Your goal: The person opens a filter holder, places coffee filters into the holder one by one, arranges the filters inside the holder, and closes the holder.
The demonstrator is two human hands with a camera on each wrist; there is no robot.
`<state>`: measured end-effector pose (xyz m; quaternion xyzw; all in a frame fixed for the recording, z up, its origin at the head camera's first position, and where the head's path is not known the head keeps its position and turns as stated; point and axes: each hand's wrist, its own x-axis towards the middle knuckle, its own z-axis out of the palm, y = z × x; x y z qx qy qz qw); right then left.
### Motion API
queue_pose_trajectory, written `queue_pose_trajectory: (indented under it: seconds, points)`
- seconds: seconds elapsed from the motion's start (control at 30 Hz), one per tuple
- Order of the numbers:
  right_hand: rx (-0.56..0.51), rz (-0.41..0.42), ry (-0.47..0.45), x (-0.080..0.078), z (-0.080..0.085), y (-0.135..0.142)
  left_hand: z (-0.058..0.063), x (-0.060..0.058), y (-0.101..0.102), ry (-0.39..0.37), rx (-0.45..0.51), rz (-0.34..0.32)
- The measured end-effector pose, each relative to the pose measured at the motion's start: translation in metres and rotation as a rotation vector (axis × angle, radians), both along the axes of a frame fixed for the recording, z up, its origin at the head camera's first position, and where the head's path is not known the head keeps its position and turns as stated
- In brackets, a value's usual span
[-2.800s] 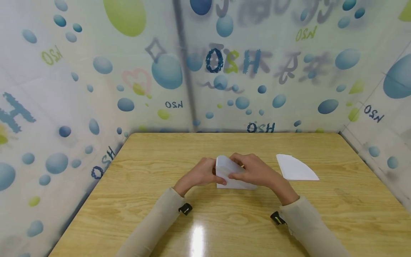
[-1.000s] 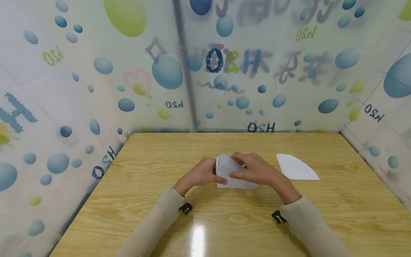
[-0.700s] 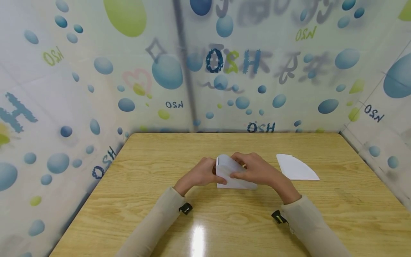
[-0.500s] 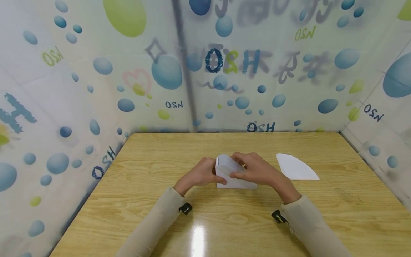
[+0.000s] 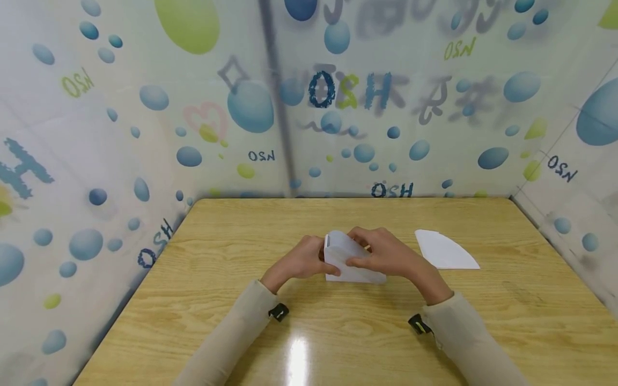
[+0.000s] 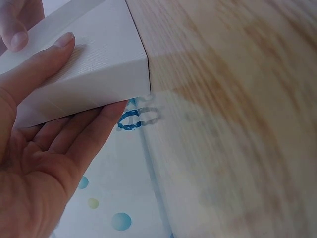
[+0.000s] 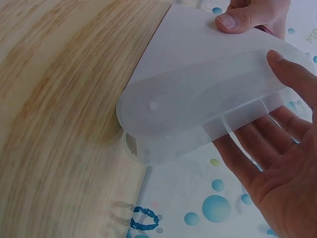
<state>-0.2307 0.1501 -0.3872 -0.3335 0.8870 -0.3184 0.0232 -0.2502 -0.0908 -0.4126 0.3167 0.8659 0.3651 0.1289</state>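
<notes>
A white, fine-ribbed, box-like holder (image 5: 357,276) with a frosted see-through cover (image 7: 198,94) along its slanted side stands upright near the middle of the table. My left hand (image 5: 305,258) grips its left end, thumb on the near face and fingers behind, as the left wrist view shows. On the slanted side my right hand (image 5: 386,254) holds the frosted cover, thumb on the near face and fingers under the far edge. The cover's end is rounded and bears a small round dot. In the right wrist view, the left thumb lies on the ribbed face.
A flat white fan-shaped piece (image 5: 446,251), like folded paper or a thin stack, lies on the wooden table (image 5: 232,230) to the right of my right hand. Walls with blue and green bubble prints (image 5: 251,107) rise beyond the table's back edge and at both sides.
</notes>
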Motion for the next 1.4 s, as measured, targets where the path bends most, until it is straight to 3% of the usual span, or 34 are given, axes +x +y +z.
queue_pose_trajectory:
  seconds: [0.4,1.07,1.4]
  points:
    - [-0.018,0.01,-0.023,-0.0011,0.0016,0.0022,0.0026,-0.0014,-0.0005,0.01,-0.001,-0.014]
    - [-0.034,0.006,-0.074,-0.0006,-0.0007,0.003,-0.0033,-0.0023,-0.0012,0.002,0.001,-0.001]
    - [-0.042,0.012,-0.056,-0.0004,0.0001,0.0043,-0.0026,-0.0028,-0.0013,0.015,0.007,-0.01]
